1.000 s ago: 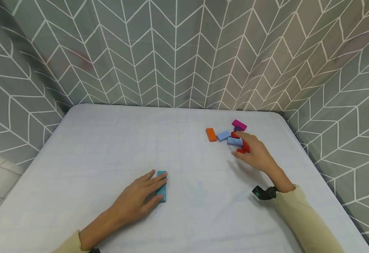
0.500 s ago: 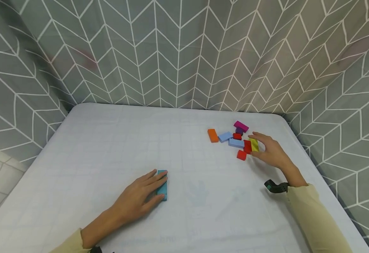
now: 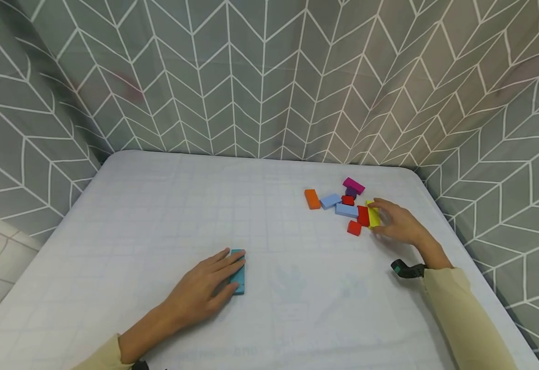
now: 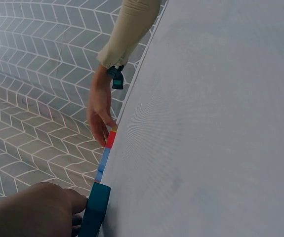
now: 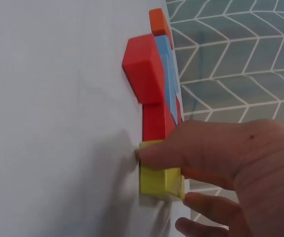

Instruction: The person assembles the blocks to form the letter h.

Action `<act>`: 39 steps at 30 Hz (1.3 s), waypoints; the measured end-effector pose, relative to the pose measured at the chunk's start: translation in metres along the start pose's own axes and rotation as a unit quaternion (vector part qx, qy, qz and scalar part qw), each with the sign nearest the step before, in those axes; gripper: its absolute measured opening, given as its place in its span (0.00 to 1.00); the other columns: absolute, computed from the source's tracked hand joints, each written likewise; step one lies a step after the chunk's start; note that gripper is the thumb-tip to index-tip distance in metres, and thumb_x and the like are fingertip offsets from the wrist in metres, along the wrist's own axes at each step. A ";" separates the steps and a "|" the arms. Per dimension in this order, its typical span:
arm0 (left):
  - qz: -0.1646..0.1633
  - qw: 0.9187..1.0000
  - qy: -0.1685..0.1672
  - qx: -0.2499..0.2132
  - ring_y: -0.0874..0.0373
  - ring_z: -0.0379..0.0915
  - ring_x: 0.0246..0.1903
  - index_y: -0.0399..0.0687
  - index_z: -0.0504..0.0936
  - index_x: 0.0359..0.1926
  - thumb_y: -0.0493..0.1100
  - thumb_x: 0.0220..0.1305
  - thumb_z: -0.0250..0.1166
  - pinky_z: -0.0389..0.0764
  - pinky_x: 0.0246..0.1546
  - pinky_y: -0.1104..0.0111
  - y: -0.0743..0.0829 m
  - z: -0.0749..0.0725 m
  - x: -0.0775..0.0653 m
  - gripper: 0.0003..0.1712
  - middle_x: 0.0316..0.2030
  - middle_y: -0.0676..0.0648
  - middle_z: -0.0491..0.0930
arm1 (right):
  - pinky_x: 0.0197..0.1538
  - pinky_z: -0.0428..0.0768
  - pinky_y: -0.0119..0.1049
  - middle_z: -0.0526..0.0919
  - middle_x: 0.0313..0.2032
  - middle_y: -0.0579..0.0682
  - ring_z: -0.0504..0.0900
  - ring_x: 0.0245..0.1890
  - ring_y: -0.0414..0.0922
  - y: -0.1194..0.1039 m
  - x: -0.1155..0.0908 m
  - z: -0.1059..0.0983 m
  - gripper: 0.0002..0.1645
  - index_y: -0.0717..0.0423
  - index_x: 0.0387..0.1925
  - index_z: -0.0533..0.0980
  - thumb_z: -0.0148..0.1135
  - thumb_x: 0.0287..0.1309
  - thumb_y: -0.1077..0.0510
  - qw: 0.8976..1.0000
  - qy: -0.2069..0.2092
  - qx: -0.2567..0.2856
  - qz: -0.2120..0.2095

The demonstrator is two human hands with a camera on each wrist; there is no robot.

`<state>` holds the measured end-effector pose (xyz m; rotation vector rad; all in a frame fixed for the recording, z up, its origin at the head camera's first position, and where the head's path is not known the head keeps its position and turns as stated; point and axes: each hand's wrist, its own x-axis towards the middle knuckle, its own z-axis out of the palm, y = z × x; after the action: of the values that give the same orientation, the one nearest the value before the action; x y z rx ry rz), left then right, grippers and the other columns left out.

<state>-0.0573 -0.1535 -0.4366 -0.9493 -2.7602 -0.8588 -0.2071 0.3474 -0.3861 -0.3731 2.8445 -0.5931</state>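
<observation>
Yellow block point(image 3: 373, 214): small oblong bar, bright yellow, flat on the pale tabletop point(image 3: 158, 216) at far right, touching a red block point(image 3: 363, 216) on the edge of a small cluster with light blue blocks point(image 3: 346, 209) and an orange block point(image 3: 312, 199). Right hand point(image 3: 398, 223) pinches it, thumb and fingers curled round its sides. Left hand point(image 3: 200, 290) lies flat, fingers straight, resting on a teal block point(image 3: 238, 275) near centre.

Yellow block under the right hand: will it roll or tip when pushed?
Probably not: the yellow block is flat-sided and lies low on the table, so it should slide. It looks rigid. Sliding left would likely bump the red block beside it.
</observation>
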 end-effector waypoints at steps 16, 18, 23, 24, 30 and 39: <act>0.011 1.000 0.006 -0.012 0.44 0.59 0.74 0.45 0.75 0.73 0.49 0.76 0.64 0.66 0.70 0.46 -0.002 0.001 0.000 0.30 0.75 0.51 0.67 | 0.65 0.58 0.79 0.58 0.74 0.71 0.51 0.73 0.73 0.017 0.005 -0.007 0.49 0.60 0.73 0.65 0.79 0.55 0.55 0.998 -0.026 0.046 0.020; 0.011 1.000 0.007 -0.012 0.44 0.60 0.74 0.44 0.74 0.73 0.49 0.75 0.64 0.66 0.70 0.46 -0.001 0.002 0.000 0.30 0.74 0.50 0.67 | 0.64 0.59 0.78 0.58 0.74 0.71 0.52 0.73 0.73 0.018 0.005 -0.007 0.48 0.59 0.73 0.65 0.79 0.55 0.54 0.998 -0.021 0.050 0.021; 0.011 1.000 0.014 -0.024 0.43 0.60 0.74 0.39 0.74 0.73 0.47 0.74 0.66 0.63 0.72 0.47 0.000 0.001 0.000 0.31 0.74 0.49 0.68 | 0.65 0.61 0.77 0.58 0.74 0.71 0.52 0.73 0.73 0.021 0.004 -0.006 0.46 0.60 0.73 0.66 0.78 0.57 0.54 0.998 -0.012 0.058 0.022; 0.012 1.000 0.014 -0.025 0.43 0.60 0.74 0.39 0.74 0.72 0.46 0.74 0.66 0.63 0.72 0.47 0.000 0.002 -0.001 0.31 0.74 0.48 0.68 | 0.65 0.61 0.76 0.58 0.74 0.71 0.53 0.73 0.73 0.021 0.004 -0.006 0.46 0.60 0.73 0.66 0.78 0.57 0.55 0.998 -0.008 0.058 0.022; 0.007 1.000 0.008 -0.025 0.44 0.59 0.74 0.40 0.74 0.72 0.47 0.75 0.65 0.62 0.72 0.47 0.000 0.001 -0.001 0.30 0.75 0.49 0.67 | 0.65 0.59 0.78 0.60 0.73 0.71 0.54 0.72 0.72 0.019 0.002 -0.009 0.46 0.60 0.72 0.66 0.78 0.56 0.54 0.998 0.011 0.057 0.015; 0.004 1.000 0.005 -0.020 0.44 0.58 0.75 0.42 0.74 0.73 0.46 0.74 0.65 0.62 0.72 0.47 0.000 0.001 -0.001 0.30 0.75 0.50 0.67 | 0.64 0.58 0.80 0.60 0.73 0.71 0.55 0.72 0.72 0.011 0.002 -0.014 0.45 0.59 0.73 0.66 0.77 0.59 0.55 0.998 0.031 0.046 0.010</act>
<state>-0.0559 -0.1534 -0.4377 -0.9582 -2.7399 -0.9176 -0.2147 0.3612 -0.3781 -0.3146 2.8620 -0.7414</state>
